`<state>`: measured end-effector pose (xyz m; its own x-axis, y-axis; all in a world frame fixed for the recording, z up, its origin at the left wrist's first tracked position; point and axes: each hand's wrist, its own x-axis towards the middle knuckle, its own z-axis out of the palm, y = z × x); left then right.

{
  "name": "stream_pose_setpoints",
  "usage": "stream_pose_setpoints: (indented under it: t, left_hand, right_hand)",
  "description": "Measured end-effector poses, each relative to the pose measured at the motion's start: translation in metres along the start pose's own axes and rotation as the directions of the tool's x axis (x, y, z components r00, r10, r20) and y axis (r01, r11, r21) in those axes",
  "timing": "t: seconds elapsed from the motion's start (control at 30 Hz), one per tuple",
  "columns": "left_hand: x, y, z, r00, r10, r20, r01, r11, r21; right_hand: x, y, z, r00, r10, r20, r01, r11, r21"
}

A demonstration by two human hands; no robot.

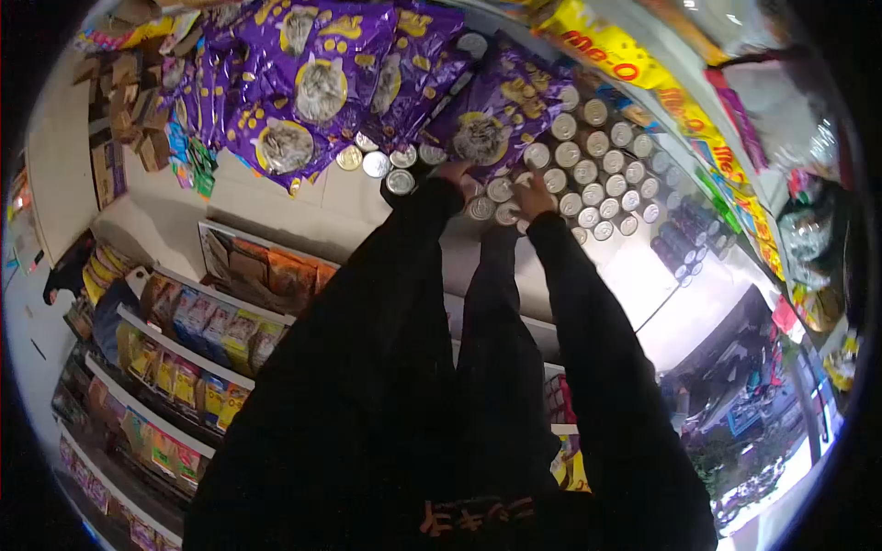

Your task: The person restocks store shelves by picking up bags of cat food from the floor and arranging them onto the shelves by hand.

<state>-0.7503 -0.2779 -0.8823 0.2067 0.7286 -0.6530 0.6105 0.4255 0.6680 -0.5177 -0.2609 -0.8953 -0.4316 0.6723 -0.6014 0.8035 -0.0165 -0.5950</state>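
Several metal cans (592, 194) with silver ring-pull tops stand upright in close rows on the pale floor. My right hand (534, 196) reaches down among them, its fingers curled about the top of a can. To its left, my left hand (449, 173) is at the edge of the can group, beside a purple cat food bag (481, 138). The sleeve and the bag's edge partly hide its fingers, so its grip is unclear. More cans (376, 164) stand left of that hand, along the lower edge of other purple bags (322, 90).
Yellow Me-O bags (614, 57) line the right side. Shelves of packaged goods (188, 384) stand at lower left, near a box of orange packs (266, 262). Cardboard pieces (129, 101) lie at upper left. A dark-wrapped can pack (684, 241) sits at right.
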Motion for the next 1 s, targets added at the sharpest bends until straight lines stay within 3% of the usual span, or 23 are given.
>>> stream_pose_setpoints:
  t: [0.03, 0.07, 0.1, 0.2, 0.23, 0.27, 0.3, 0.37, 0.43, 0.57, 0.6, 0.67, 0.7, 0.77, 0.83, 0.93, 0.97, 1.0]
  left_hand:
    - [0.032, -0.015, -0.002, 0.994, 0.053, 0.1, -0.051, 0.999, -0.019]
    - [0.063, -0.028, -0.005, 0.974, 0.105, 0.198, -0.097, 0.994, -0.048]
    - [0.084, -0.04, 0.001, 0.974, 0.134, 0.18, -0.089, 0.968, -0.236]
    - [0.112, -0.021, -0.017, 0.983, 0.128, 0.13, -0.015, 0.768, -0.64]
    - [0.1, 0.019, -0.04, 0.988, -0.08, 0.134, 0.098, 0.987, -0.131]
    - [0.094, 0.037, -0.048, 0.967, -0.252, 0.031, 0.217, 0.885, 0.411]
    - [0.102, 0.026, -0.04, 0.966, -0.256, 0.041, 0.218, 0.886, 0.409]
    - [0.123, -0.009, -0.022, 0.981, -0.178, 0.074, 0.16, 0.967, 0.2]
    - [0.115, -0.016, -0.015, 0.983, -0.15, 0.106, 0.141, 0.986, 0.091]
    - [0.101, -0.006, -0.025, 0.941, -0.308, 0.142, 0.309, 0.951, 0.018]
    - [0.109, -0.017, -0.019, 0.96, -0.255, 0.121, 0.243, 0.965, 0.1]
    - [0.124, -0.04, -0.009, 0.987, -0.136, 0.087, 0.108, 0.958, 0.267]
    - [0.126, -0.046, -0.007, 0.987, -0.135, 0.087, 0.107, 0.958, 0.267]
    - [0.128, -0.059, -0.004, 0.999, -0.051, 0.007, 0.046, 0.949, 0.311]
    - [0.126, -0.051, -0.009, 0.999, -0.007, -0.038, 0.019, 0.943, 0.334]
    - [0.117, -0.012, -0.019, 0.949, -0.312, 0.056, 0.254, 0.853, 0.456]
    - [0.117, -0.01, -0.021, 0.95, -0.309, 0.051, 0.254, 0.855, 0.451]
    - [0.119, -0.013, -0.021, 0.95, -0.306, 0.057, 0.261, 0.885, 0.386]
  right_hand:
    - [0.017, 0.01, -0.004, 0.988, -0.128, 0.084, 0.148, 0.939, -0.309]
    - [0.034, 0.019, -0.003, 0.973, -0.175, 0.151, 0.225, 0.866, -0.446]
    - [0.051, 0.029, -0.003, 0.951, -0.221, 0.218, 0.307, 0.768, -0.562]
    - [0.08, 0.033, -0.001, 0.97, -0.238, 0.05, 0.241, 0.92, -0.309]
    - [0.088, 0.006, -0.013, 0.987, -0.154, 0.042, 0.159, 0.93, -0.331]
    - [0.094, 0.005, -0.01, 0.993, -0.107, 0.04, 0.114, 0.933, -0.34]
    - [0.101, 0.006, -0.006, 0.997, -0.06, 0.039, 0.07, 0.934, -0.35]
    - [0.134, 0.033, 0.022, 0.982, 0.169, -0.08, -0.178, 0.975, -0.132]
    - [0.13, 0.048, 0.04, 0.945, 0.31, -0.102, -0.312, 0.95, -0.004]
    - [0.118, 0.052, 0.025, 0.991, 0.119, -0.055, -0.111, 0.985, 0.133]
    - [0.119, 0.029, 0.014, 0.917, 0.398, -0.013, -0.377, 0.878, 0.296]
    - [0.12, -0.007, -0.003, 0.569, 0.799, 0.194, -0.746, 0.402, 0.53]
    - [0.12, -0.005, -0.004, 0.569, 0.8, 0.193, -0.746, 0.402, 0.531]
    - [0.12, -0.002, -0.008, 0.735, 0.627, 0.258, -0.664, 0.589, 0.46]
    - [0.118, -0.01, -0.013, 0.8, 0.523, 0.295, -0.6, 0.678, 0.425]
    - [0.111, -0.028, -0.019, 0.737, 0.63, 0.244, -0.649, 0.559, 0.516]
    - [0.112, -0.028, -0.02, 0.724, 0.649, 0.232, -0.653, 0.537, 0.534]
    - [0.115, -0.015, -0.013, 0.856, 0.5, 0.128, -0.513, 0.853, 0.094]
